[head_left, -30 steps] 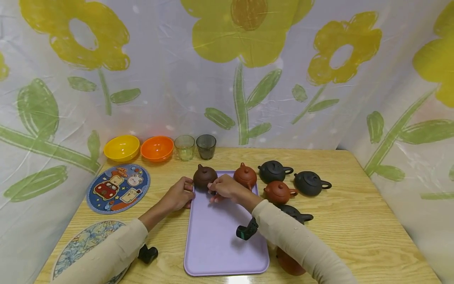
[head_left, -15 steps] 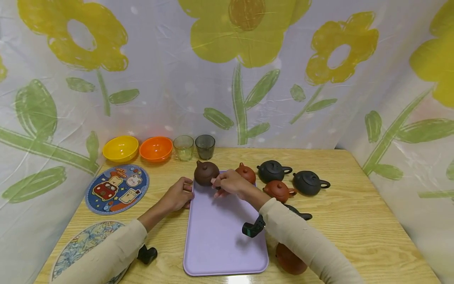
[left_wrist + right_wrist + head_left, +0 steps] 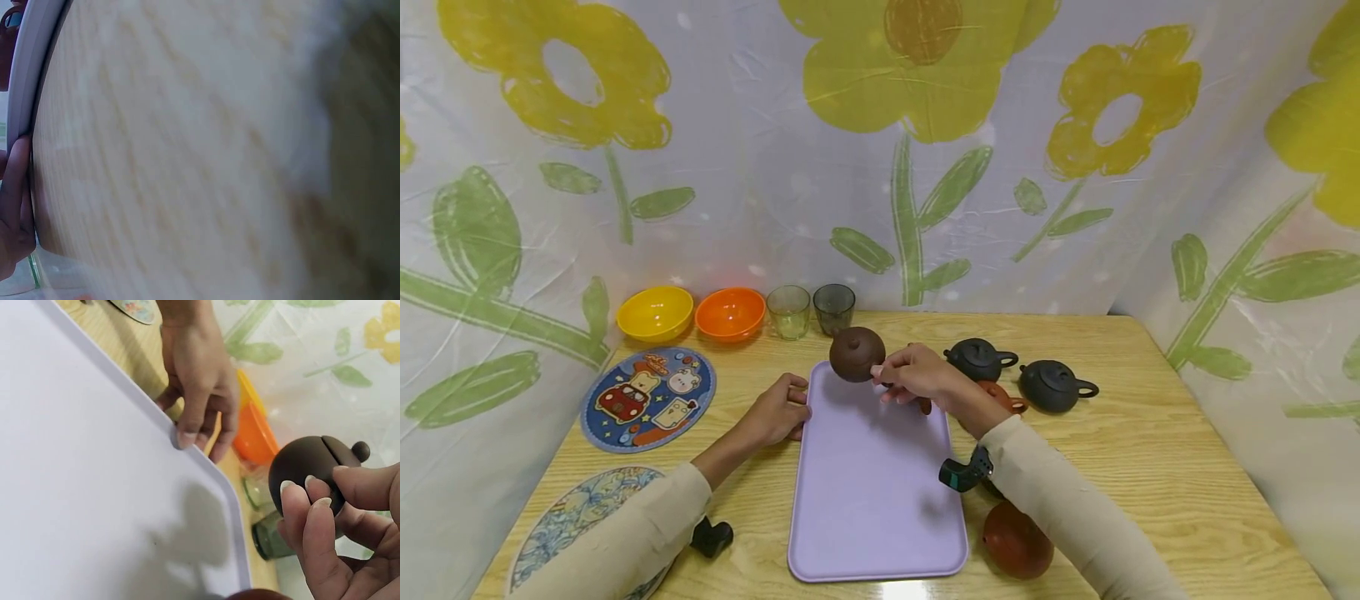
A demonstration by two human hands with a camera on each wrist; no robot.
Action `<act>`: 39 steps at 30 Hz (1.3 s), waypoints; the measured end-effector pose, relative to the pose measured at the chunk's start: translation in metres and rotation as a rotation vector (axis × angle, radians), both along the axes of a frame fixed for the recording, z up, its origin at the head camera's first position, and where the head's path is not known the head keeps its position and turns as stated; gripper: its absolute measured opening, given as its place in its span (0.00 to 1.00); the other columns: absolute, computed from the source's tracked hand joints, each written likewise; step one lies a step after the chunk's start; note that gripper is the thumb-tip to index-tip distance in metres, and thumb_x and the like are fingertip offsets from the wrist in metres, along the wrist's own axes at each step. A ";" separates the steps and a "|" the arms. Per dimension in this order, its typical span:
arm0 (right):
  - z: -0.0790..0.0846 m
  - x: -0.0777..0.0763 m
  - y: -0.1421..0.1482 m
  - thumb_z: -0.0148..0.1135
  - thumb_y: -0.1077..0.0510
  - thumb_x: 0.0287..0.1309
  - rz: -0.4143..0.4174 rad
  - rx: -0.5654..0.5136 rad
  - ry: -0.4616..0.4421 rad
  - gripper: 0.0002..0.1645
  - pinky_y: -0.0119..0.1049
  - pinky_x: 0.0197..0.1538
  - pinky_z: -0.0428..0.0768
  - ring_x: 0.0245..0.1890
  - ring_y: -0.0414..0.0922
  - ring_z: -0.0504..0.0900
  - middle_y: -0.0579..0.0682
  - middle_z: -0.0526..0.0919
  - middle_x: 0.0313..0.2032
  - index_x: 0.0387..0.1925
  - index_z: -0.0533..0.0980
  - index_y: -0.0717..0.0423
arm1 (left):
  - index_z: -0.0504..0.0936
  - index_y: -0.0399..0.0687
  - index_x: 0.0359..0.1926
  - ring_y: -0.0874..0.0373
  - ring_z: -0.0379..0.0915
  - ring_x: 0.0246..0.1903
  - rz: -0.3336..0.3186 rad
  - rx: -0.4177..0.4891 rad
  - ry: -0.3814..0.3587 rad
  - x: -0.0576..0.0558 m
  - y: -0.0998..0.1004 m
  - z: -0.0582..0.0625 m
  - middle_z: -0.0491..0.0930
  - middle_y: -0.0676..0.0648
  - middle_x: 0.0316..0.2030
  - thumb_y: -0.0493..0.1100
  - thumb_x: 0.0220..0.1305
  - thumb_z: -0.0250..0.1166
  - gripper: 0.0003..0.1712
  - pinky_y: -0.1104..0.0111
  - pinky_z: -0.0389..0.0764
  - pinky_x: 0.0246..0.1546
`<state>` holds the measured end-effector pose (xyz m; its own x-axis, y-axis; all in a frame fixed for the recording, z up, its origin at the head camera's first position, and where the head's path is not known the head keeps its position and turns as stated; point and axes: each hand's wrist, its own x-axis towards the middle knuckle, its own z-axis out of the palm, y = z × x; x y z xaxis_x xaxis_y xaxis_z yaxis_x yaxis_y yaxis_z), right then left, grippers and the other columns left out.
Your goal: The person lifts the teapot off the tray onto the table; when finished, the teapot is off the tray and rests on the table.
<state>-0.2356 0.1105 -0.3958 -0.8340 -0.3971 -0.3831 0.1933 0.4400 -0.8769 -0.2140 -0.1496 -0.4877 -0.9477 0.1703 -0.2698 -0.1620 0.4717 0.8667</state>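
My right hand [image 3: 919,375] pinches the handle of a dark brown teapot [image 3: 854,354] and holds it over the far end of a lilac tray [image 3: 880,500]. In the right wrist view the fingertips meet at the handle side of the round teapot [image 3: 300,469], which casts a shadow on the tray. My left hand [image 3: 777,410] grips the tray's left rim, its thumb on the rim in the right wrist view. Mostly hidden behind the right hand is a reddish-brown teapot [image 3: 925,406], its handle showing at the tray's right side.
Right of the tray stand black teapots [image 3: 1056,387], a reddish teapot [image 3: 996,393] partly covered by the arm, and another reddish-brown teapot [image 3: 1018,540] nearer. Yellow [image 3: 656,315] and orange bowls [image 3: 731,316] and two glasses [image 3: 834,310] line the back. Oval mats [image 3: 651,400] lie left.
The dark brown teapot has risen off the tray's far left corner and moved right with my right hand, its spout turning out of sight. My left hand stays at the rim.
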 end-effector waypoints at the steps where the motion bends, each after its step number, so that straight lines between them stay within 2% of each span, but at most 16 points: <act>1: 0.001 0.001 0.003 0.60 0.52 0.69 0.002 0.001 0.000 0.14 0.34 0.40 0.83 0.33 0.40 0.85 0.60 0.83 0.53 0.37 0.84 0.59 | 0.63 0.35 0.65 0.52 0.78 0.36 0.000 -0.003 -0.002 0.000 0.000 0.000 0.72 0.32 0.54 0.31 0.66 0.59 0.28 0.65 0.86 0.30; 4: 0.004 0.003 0.015 0.60 0.51 0.70 0.011 0.009 0.010 0.15 0.36 0.41 0.84 0.33 0.41 0.84 0.58 0.85 0.48 0.39 0.85 0.59 | 0.63 0.35 0.66 0.53 0.78 0.36 0.001 -0.009 -0.007 0.000 0.001 0.001 0.72 0.32 0.55 0.31 0.67 0.59 0.28 0.65 0.86 0.31; 12: 0.005 0.009 0.045 0.62 0.51 0.68 0.056 0.018 0.046 0.16 0.46 0.44 0.85 0.34 0.45 0.85 0.60 0.86 0.44 0.40 0.85 0.61 | 0.63 0.35 0.66 0.53 0.78 0.35 0.000 -0.001 0.005 0.001 0.001 0.000 0.72 0.32 0.55 0.31 0.67 0.58 0.28 0.65 0.86 0.30; 15: 0.006 0.014 0.056 0.63 0.51 0.67 0.078 0.031 0.075 0.17 0.45 0.43 0.85 0.34 0.45 0.85 0.57 0.85 0.42 0.41 0.85 0.62 | 0.64 0.35 0.66 0.54 0.78 0.35 0.003 0.003 0.003 0.001 0.002 0.001 0.72 0.32 0.55 0.31 0.67 0.58 0.27 0.65 0.85 0.30; 19: 0.007 0.021 0.068 0.63 0.51 0.67 0.106 0.035 0.103 0.17 0.46 0.42 0.84 0.35 0.46 0.85 0.60 0.85 0.39 0.41 0.85 0.63 | 0.63 0.35 0.65 0.53 0.78 0.36 0.003 0.003 -0.005 0.000 0.001 0.000 0.71 0.32 0.55 0.31 0.67 0.58 0.27 0.66 0.85 0.30; 23: 0.007 0.026 0.081 0.62 0.51 0.67 0.117 0.030 0.109 0.17 0.44 0.42 0.85 0.35 0.49 0.85 0.55 0.85 0.35 0.40 0.85 0.61 | 0.63 0.36 0.65 0.54 0.78 0.35 0.004 0.002 -0.006 -0.001 0.001 -0.002 0.71 0.33 0.55 0.32 0.67 0.58 0.27 0.66 0.85 0.30; 27: 0.007 0.031 0.091 0.62 0.49 0.68 0.116 0.026 0.104 0.17 0.41 0.41 0.84 0.37 0.53 0.85 0.55 0.84 0.35 0.39 0.85 0.60 | 0.64 0.36 0.66 0.55 0.77 0.33 0.006 -0.006 -0.011 -0.001 0.001 -0.002 0.72 0.33 0.55 0.32 0.67 0.58 0.27 0.66 0.85 0.29; 30: 0.007 0.035 0.099 0.63 0.48 0.67 0.111 0.026 0.101 0.17 0.39 0.39 0.84 0.35 0.50 0.84 0.56 0.84 0.34 0.39 0.85 0.58 | 0.64 0.37 0.66 0.55 0.77 0.34 0.009 -0.010 -0.019 -0.001 0.001 -0.002 0.72 0.34 0.55 0.33 0.68 0.59 0.27 0.66 0.85 0.30; 34: 0.009 0.038 0.111 0.62 0.48 0.68 0.125 0.002 0.098 0.17 0.42 0.38 0.85 0.33 0.47 0.85 0.54 0.85 0.32 0.40 0.84 0.59 | 0.64 0.37 0.65 0.54 0.77 0.34 0.014 -0.006 -0.019 0.000 0.001 -0.002 0.72 0.34 0.54 0.32 0.67 0.59 0.27 0.66 0.85 0.29; 39: 0.010 0.043 0.126 0.60 0.50 0.70 0.171 -0.053 0.100 0.18 0.45 0.41 0.86 0.35 0.47 0.87 0.58 0.84 0.38 0.41 0.83 0.62 | 0.64 0.35 0.65 0.54 0.77 0.34 0.011 0.002 -0.009 0.001 0.002 -0.001 0.71 0.34 0.54 0.32 0.67 0.58 0.27 0.66 0.85 0.28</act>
